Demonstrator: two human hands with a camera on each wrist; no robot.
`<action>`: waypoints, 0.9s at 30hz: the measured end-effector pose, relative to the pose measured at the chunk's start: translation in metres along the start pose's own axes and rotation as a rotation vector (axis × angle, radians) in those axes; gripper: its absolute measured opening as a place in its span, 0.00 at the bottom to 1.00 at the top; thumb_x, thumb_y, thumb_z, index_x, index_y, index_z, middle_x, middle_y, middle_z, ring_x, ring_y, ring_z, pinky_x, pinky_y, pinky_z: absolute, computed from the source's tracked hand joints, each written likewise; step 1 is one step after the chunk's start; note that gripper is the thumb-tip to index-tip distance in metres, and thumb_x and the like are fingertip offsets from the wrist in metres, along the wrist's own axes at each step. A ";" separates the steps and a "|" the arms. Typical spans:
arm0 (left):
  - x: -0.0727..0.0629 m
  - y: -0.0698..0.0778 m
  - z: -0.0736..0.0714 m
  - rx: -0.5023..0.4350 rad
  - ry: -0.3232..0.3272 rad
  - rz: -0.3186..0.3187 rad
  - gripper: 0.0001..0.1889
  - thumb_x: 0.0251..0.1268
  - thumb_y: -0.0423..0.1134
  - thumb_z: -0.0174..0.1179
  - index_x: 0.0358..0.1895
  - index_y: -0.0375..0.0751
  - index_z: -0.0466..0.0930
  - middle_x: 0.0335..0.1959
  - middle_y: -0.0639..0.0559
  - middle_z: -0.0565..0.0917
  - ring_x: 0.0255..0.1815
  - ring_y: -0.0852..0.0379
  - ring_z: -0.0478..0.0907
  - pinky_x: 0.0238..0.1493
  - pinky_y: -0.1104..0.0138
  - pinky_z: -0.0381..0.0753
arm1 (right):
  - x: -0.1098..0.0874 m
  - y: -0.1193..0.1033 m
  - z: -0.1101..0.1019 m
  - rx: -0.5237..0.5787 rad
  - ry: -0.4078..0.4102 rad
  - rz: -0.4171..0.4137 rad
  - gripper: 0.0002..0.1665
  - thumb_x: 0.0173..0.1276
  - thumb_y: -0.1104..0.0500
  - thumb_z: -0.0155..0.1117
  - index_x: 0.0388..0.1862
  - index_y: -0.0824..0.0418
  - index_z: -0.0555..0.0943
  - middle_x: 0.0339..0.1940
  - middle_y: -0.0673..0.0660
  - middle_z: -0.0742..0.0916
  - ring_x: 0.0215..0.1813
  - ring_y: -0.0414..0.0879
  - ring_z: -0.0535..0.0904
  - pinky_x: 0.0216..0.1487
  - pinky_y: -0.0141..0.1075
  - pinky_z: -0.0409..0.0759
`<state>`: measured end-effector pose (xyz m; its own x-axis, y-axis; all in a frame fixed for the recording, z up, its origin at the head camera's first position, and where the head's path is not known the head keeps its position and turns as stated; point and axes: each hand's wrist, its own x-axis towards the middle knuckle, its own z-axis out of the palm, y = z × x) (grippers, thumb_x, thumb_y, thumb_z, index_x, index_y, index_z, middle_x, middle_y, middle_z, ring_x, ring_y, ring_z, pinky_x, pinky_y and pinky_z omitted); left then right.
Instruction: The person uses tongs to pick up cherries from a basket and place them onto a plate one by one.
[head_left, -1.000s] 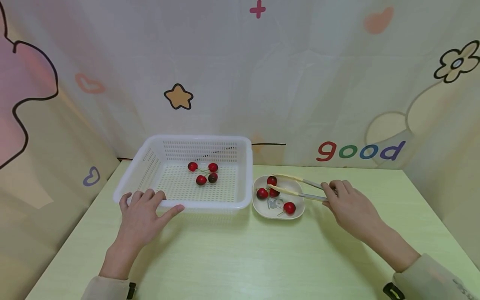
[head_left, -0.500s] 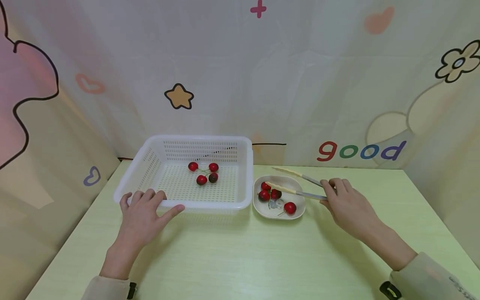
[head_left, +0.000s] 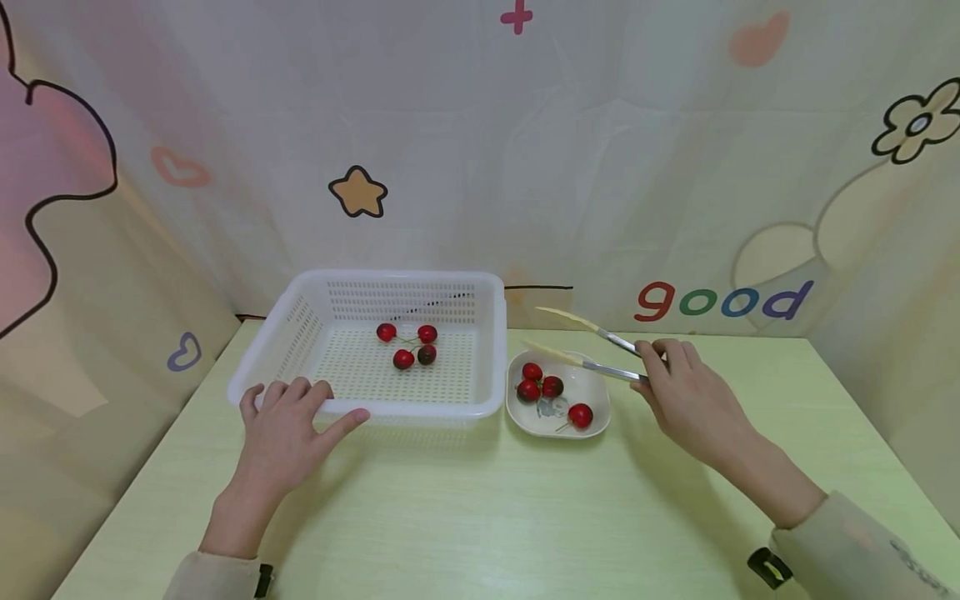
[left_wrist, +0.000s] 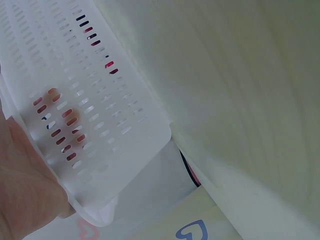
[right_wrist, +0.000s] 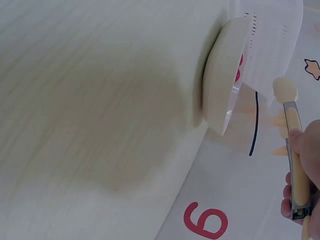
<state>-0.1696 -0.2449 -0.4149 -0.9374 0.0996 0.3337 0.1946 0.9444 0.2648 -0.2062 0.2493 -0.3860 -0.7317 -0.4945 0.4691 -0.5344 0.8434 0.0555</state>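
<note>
Cherries (head_left: pixel 528 391) lie four in the small dish (head_left: pixel 591 385) and four in the white basket (head_left: pixel 420 410); you seem to be between grabs, and the next move likely calls for setting the tongs (head_left: pixel 611 372) round just one. Your right hand (head_left: pixel 693 400) grips them with their arms spread and nothing between, while your left hand (head_left: pixel 281 437) holds the basket's near rim.

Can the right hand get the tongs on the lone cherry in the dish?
Likely yes: the right hand holds the tongs open and empty, and nothing covers the lone cherry in the dish.
</note>
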 end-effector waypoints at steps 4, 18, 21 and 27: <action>0.000 0.001 -0.001 -0.002 -0.001 0.001 0.33 0.66 0.71 0.58 0.46 0.41 0.80 0.43 0.44 0.80 0.50 0.35 0.70 0.62 0.31 0.49 | 0.007 -0.004 -0.004 0.025 0.033 0.009 0.32 0.66 0.64 0.74 0.63 0.74 0.70 0.48 0.70 0.77 0.45 0.61 0.74 0.31 0.48 0.83; 0.001 0.000 -0.001 0.001 -0.011 0.001 0.33 0.66 0.72 0.57 0.47 0.41 0.80 0.45 0.44 0.80 0.52 0.34 0.70 0.63 0.31 0.48 | 0.041 -0.025 -0.017 0.045 0.011 0.021 0.31 0.69 0.62 0.72 0.65 0.72 0.70 0.52 0.69 0.77 0.46 0.60 0.75 0.35 0.47 0.82; 0.001 0.000 -0.002 0.002 -0.012 -0.001 0.33 0.66 0.72 0.57 0.47 0.41 0.80 0.45 0.43 0.81 0.52 0.34 0.70 0.63 0.32 0.48 | 0.050 -0.031 -0.018 0.033 -0.016 0.013 0.31 0.70 0.62 0.72 0.65 0.71 0.71 0.51 0.69 0.78 0.46 0.59 0.75 0.37 0.46 0.83; 0.000 0.001 -0.001 0.001 -0.011 0.000 0.33 0.66 0.72 0.57 0.47 0.41 0.80 0.44 0.44 0.80 0.52 0.35 0.70 0.63 0.32 0.48 | 0.065 -0.044 -0.019 0.008 -0.040 -0.035 0.30 0.70 0.61 0.72 0.64 0.71 0.71 0.50 0.69 0.78 0.48 0.60 0.76 0.38 0.46 0.84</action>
<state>-0.1694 -0.2445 -0.4132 -0.9404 0.1029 0.3240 0.1943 0.9448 0.2639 -0.2222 0.1836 -0.3415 -0.7290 -0.5316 0.4314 -0.5628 0.8241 0.0644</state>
